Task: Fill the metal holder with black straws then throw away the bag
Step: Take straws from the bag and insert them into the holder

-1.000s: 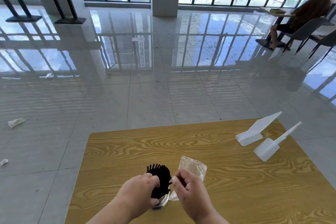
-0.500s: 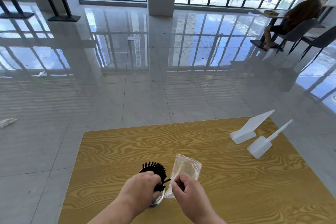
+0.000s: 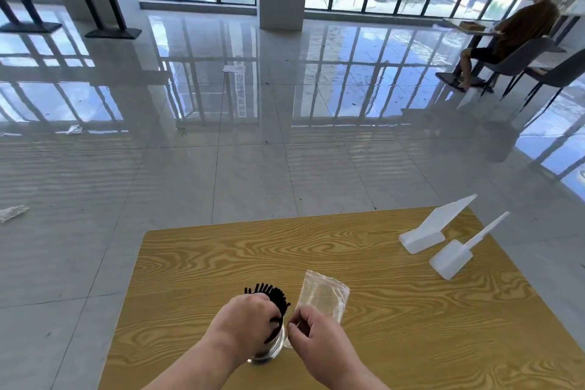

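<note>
My left hand point(image 3: 243, 323) is curled round the bundle of black straws point(image 3: 273, 293), which stand in the metal holder point(image 3: 271, 351) with their tops fanning out above my knuckles. The holder sits on the wooden table point(image 3: 348, 247), mostly hidden under that hand. Just right of the holder, my right hand point(image 3: 316, 336) pinches the near end of the clear bag point(image 3: 323, 294) between thumb and forefinger, and the rest of the bag lies flat on the table beyond the holder's right side. It looks empty. I'd judge the straws light and stiff but slippery against each other, so I should grip them around the middle as one bunch, or they will splay. The holder looks light enough to tip, so steadying it matters. The bag is thin, limp film that will flutter and cling, and it is best crumpled into my palm rather than carried by a corner. Two white plastic scoops point(image 3: 424, 231) lie well apart from the holder, far off to its right.
</note>
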